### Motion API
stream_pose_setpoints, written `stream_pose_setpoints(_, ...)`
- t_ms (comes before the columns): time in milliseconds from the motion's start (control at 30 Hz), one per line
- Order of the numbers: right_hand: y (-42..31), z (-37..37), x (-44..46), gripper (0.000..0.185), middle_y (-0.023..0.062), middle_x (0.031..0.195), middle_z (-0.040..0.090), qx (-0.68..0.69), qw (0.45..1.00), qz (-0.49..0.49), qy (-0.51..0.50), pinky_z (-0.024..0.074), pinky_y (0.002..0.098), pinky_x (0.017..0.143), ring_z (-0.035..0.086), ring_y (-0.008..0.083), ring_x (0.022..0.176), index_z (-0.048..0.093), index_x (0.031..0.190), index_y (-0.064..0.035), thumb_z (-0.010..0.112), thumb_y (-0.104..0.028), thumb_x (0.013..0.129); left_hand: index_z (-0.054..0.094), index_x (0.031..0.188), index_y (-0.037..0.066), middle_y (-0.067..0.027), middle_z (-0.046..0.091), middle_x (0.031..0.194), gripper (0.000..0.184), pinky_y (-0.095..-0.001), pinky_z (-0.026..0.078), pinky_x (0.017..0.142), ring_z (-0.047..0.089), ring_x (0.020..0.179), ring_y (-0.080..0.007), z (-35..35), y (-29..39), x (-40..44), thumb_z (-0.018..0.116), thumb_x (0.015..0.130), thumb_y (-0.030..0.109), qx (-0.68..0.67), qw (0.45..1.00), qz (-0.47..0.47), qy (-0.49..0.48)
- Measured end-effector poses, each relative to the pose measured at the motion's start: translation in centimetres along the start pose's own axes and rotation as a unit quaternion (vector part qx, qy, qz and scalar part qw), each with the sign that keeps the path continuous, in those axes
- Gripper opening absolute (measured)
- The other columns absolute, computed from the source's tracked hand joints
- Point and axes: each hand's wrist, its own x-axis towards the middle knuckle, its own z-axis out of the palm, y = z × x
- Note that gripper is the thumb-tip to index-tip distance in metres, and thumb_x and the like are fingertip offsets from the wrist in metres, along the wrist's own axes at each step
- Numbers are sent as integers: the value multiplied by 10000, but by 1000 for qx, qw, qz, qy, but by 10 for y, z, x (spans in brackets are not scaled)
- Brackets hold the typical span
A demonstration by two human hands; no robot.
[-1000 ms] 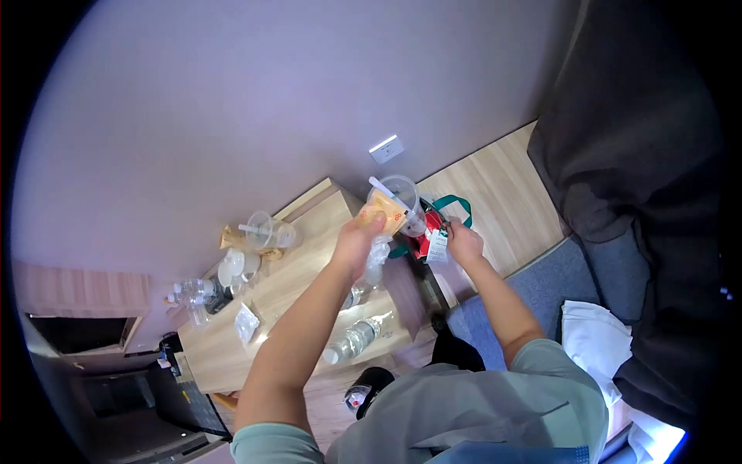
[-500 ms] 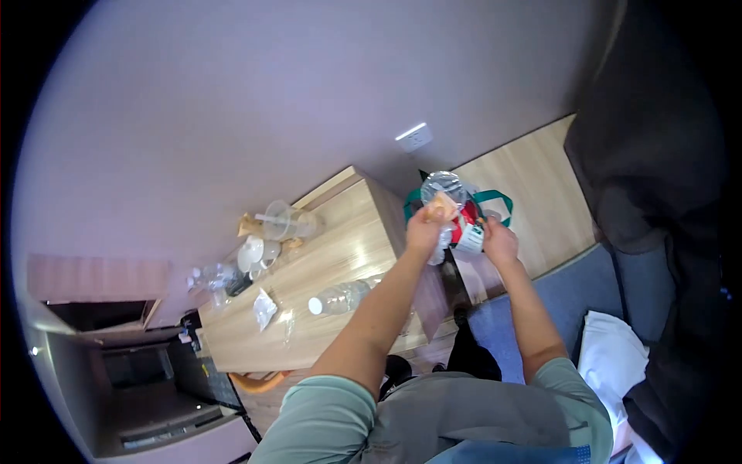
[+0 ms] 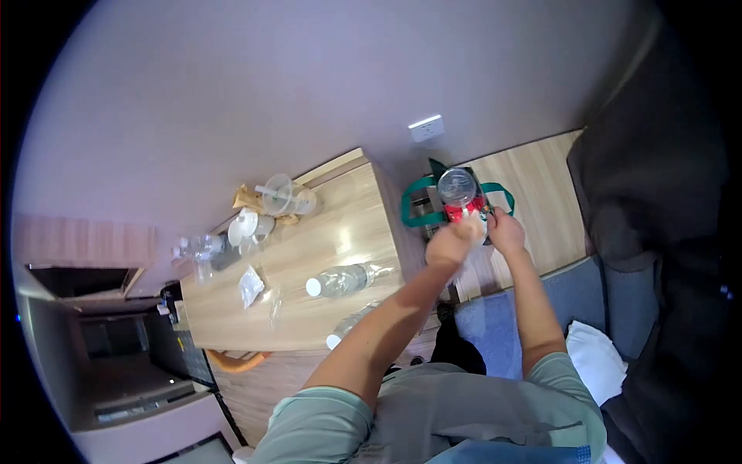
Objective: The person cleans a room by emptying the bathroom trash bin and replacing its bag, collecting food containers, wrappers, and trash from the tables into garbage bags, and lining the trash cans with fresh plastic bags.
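Observation:
A dark bag with green handles (image 3: 408, 206) stands on the wooden surface by the wall. In its opening is a round clear container (image 3: 457, 185), with a red packet (image 3: 464, 211) just below it. My left hand (image 3: 453, 244) is closed in front of the red packet, with pale, see-through material at its fingers, too smeared to name. My right hand (image 3: 507, 232) is closed at the bag's right side, beside the red packet. What its fingers grip is hidden.
On the wooden table (image 3: 309, 240) are a clear water bottle (image 3: 340, 281), a plastic cup with a straw (image 3: 287, 197), a white mug (image 3: 259, 226) and a crumpled wrapper (image 3: 251, 286). A second bottle (image 3: 352, 323) lies near the edge. A blue-grey seat (image 3: 491, 325) adjoins the bag's surface.
My left hand has moved down and right, closer to my right hand, and the orange item at its fingers no longer shows. The view has shifted slightly, uncovering both bottles more.

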Motion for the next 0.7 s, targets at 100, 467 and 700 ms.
stream_pose_setpoints(100, -5, -18, 17, 310, 201, 850, 601, -27, 997, -34, -57, 457, 465, 697, 575, 377, 805, 521, 1031, -97, 513, -298, 796, 623, 933, 94, -183, 613, 808, 423, -417, 466, 696, 594, 768, -343, -18, 13, -67, 557, 721, 454, -4, 992, 95, -77)
stream_pose_setpoints(467, -243, -54, 30, 833, 214, 1235, 427, 76, 921, -381, -36, 339, 417, 957, 398, 342, 1156, 314, 1282, -28, 691, -435, 661, 591, 932, 14, -99, 618, 739, 168, -235, 463, 587, 590, 662, -119, -223, -37, -258, 611, 803, 119, -103, 994, 45, -18)
stream_pose_setpoints(700, -410, 44, 30, 1041, 219, 1347, 255, -13, 875, -473, -101, 275, 449, 989, 304, 357, 1223, 270, 1312, -35, 759, -477, 505, 606, 875, -25, -65, 624, 766, 162, -225, 442, 635, 557, 715, -99, -249, -63, -342, 638, 770, 94, -266, 908, -53, 320)
